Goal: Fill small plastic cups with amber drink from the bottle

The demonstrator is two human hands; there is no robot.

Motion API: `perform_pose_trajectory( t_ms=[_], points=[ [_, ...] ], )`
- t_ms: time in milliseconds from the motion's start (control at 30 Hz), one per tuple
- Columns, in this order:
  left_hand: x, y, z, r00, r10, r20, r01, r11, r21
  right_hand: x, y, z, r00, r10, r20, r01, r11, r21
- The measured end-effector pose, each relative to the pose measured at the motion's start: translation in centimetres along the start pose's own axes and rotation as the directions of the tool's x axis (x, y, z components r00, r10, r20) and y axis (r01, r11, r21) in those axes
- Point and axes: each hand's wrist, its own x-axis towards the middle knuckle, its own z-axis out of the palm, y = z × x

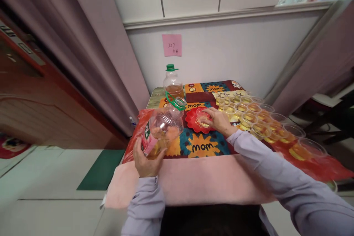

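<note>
Gripping tilted bottle [163,127] from below: left hand [146,160] | right hand [219,120] clasps cup [201,115] on plate [190,122]

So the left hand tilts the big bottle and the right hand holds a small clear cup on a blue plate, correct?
No, the head view shows the plate is red, not blue. The left hand does tilt the big bottle and the right hand holds a small clear cup on it.
</note>
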Motion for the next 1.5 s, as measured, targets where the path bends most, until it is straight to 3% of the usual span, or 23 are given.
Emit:
perform_pose_trajectory(
  t_ms=[167,333,467,833,967,1067,1167,1300,1500],
  points=[
    [0.0,0.1,0.0,0.999,-0.035,0.007,0.035,0.999,0.027,-3.3,0.2,0.3,0.955,0.236,-0.181,-0.235,0.972,0.025],
    [0.4,0.7,-0.1,0.992,-0.118,0.049,0.117,0.993,0.011,-6.2,1.1,3.0,0.864,0.473,-0.174,-0.455,0.88,0.135],
    [0.6,1.1,-0.2,0.988,-0.14,0.06,0.14,0.99,0.005,-6.2,1.6,4.3,0.817,0.552,-0.167,-0.502,0.823,0.266],
    [0.4,1.1,-0.2,0.992,-0.115,0.041,0.114,0.993,0.029,-6.3,0.7,4.9,0.83,0.553,-0.072,-0.492,0.787,0.371],
    [0.5,1.2,-0.3,0.992,-0.117,0.049,0.116,0.993,0.029,-6.1,0.4,3.3,0.819,0.532,-0.214,-0.424,0.813,0.399],
    [0.6,1.2,-0.4,0.993,-0.107,0.05,0.105,0.994,0.03,-4.1,-0.2,1.4,0.879,0.38,-0.289,-0.234,0.871,0.432],
    [0.6,1.1,-0.4,0.993,-0.109,0.036,0.107,0.993,0.038,-0.9,-1.2,0.7,0.95,0.23,-0.212,-0.125,0.901,0.416],
    [0.4,0.6,-0.6,0.993,-0.104,0.056,0.101,0.993,0.054,2.1,-2.4,2.7,0.971,0.211,-0.11,-0.163,0.925,0.342],
    [0.1,0.1,-0.9,0.996,-0.059,0.07,0.052,0.994,0.101,2.1,-1.7,6.4,0.953,0.296,-0.062,-0.263,0.912,0.315]
  ],
)
